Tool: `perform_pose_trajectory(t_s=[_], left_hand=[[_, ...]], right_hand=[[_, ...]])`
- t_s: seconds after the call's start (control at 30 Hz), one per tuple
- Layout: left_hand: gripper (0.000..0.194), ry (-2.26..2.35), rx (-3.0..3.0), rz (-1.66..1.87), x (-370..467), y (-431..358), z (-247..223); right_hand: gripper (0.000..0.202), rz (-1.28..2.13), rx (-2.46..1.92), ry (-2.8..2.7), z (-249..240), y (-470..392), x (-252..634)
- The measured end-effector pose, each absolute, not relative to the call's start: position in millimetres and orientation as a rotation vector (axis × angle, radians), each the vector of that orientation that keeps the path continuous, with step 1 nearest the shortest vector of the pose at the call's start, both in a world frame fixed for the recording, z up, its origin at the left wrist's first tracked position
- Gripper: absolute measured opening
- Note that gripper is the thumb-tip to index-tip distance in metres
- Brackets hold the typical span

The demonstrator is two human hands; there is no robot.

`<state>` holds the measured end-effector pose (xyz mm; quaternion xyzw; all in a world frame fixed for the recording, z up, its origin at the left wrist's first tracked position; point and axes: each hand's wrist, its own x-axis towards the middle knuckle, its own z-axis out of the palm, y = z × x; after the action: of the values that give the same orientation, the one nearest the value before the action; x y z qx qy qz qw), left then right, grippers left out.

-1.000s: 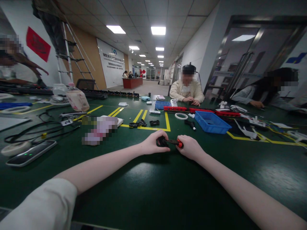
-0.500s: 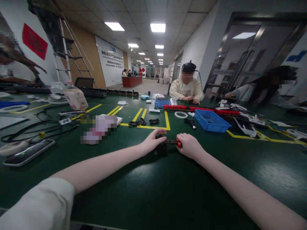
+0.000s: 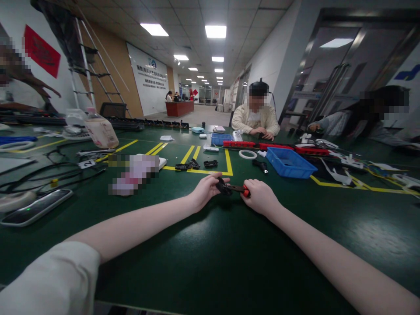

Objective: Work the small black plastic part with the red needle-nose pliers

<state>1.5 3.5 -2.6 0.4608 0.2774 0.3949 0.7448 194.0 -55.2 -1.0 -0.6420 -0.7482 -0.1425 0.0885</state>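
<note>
My left hand (image 3: 207,190) is closed on a small black part (image 3: 224,187), whose exact kind I cannot make out. My right hand (image 3: 260,196) is wrapped round the red handles of a pair of pliers (image 3: 236,188). The dark jaws point left and meet the black part, just above the green table (image 3: 210,262). Farther back lie several similar black parts, one of them a lone black piece (image 3: 210,163) beside a small cluster (image 3: 188,165).
A blue tray (image 3: 290,162) stands right of my hands, near a white ring (image 3: 247,154) and a black tool (image 3: 260,166). Left are a phone-like device (image 3: 36,208), cables and a bottle (image 3: 101,128). Across the table sits a person (image 3: 256,113).
My left fingers have shifted and curled round the black part, which now shows more fully at the pliers' jaws. My right hand keeps its grip on the pliers. The view has shifted slightly.
</note>
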Motion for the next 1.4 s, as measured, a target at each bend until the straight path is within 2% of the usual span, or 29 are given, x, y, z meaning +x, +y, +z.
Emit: perform_pose_trajectory(t_s=[0.07,0.27,0.4,0.63,0.8,1.1,1.4], left_hand=[[0.037,0.603,0.992,0.884,2,3,-2],[0.017,0.62,1.02,0.896,5,10,-7],[0.016,0.624,1.066,0.884,5,13,-10],[0.027,0.587,1.195,0.835,3,8,-8],[0.043,0.568,1.275,0.772,2,4,-7],[0.04,0.572,1.321,0.773,4,3,-6],[0.046,0.576,1.393,0.798,5,2,-8]], right_hand=[[0.005,-0.431,-1.917,-2.216,-1,-55,194],[0.007,-0.462,-1.889,-2.241,0,-57,193],[0.007,-0.497,-1.864,-2.271,0,-58,192],[0.007,-0.539,-1.857,-2.286,-1,-58,191],[0.007,-0.551,-1.869,-2.287,-1,-57,191],[0.009,-0.557,-1.883,-2.278,-1,-58,191],[0.008,-0.542,-1.905,-2.27,-1,-57,191]])
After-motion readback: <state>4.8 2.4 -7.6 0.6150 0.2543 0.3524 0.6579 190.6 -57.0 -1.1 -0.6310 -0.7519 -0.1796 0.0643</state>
